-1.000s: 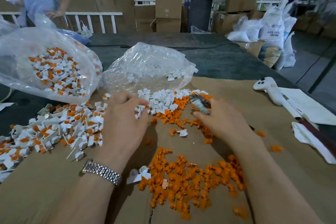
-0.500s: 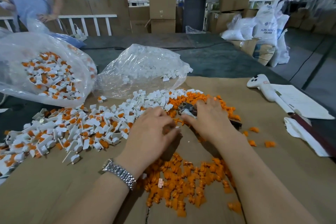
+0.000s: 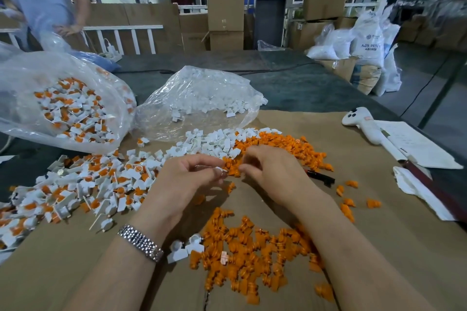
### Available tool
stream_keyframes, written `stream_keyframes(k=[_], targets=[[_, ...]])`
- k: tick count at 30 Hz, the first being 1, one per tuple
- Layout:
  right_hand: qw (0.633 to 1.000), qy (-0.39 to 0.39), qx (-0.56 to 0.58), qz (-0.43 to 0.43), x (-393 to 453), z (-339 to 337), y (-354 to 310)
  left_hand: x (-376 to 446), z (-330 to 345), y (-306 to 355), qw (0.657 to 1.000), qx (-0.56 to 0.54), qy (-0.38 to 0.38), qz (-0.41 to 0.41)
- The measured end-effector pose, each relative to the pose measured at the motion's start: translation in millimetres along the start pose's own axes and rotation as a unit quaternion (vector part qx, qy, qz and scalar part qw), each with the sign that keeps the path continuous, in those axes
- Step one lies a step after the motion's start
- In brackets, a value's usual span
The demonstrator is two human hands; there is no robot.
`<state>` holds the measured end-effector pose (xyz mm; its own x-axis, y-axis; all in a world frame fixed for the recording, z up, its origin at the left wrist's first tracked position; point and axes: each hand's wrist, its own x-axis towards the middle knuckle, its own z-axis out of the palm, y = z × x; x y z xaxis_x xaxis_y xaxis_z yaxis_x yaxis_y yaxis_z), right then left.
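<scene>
My left hand (image 3: 187, 179) pinches a small white plastic piece (image 3: 220, 169) between thumb and fingertips. My right hand (image 3: 273, 174) is close beside it with its fingers curled and blurred. A black tool handle (image 3: 321, 178) sticks out from under that palm, and the hand appears to grip it. Just behind the hands lie loose white pieces (image 3: 209, 144) and orange plugs (image 3: 285, 146). A second heap of orange plugs (image 3: 252, 247) sits between my forearms. White pieces fitted with orange plugs (image 3: 88, 184) spread out to the left.
Brown cardboard (image 3: 379, 247) covers the table. A clear bag of fitted pieces (image 3: 63, 108) lies far left, and a clear bag of white pieces (image 3: 202, 98) lies behind the piles. A white handheld device (image 3: 361, 124), papers (image 3: 417, 146) and a white cloth (image 3: 417, 189) lie right. A person (image 3: 45, 0) stands back left.
My left hand left the white pile and came to the centre with a white piece. My right hand drew back from the orange pile toward it. The tool's grey head is now hidden.
</scene>
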<state>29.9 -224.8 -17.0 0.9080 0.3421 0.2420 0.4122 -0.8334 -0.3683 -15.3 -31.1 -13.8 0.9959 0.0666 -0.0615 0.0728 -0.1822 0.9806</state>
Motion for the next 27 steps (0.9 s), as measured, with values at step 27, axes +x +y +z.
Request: stream_keyframes(k=[27], targets=[[0.964,0.008,0.265,-0.02,-13,-22,-18,4,-5,-10,0.989,-0.103,-0.092,0.044]])
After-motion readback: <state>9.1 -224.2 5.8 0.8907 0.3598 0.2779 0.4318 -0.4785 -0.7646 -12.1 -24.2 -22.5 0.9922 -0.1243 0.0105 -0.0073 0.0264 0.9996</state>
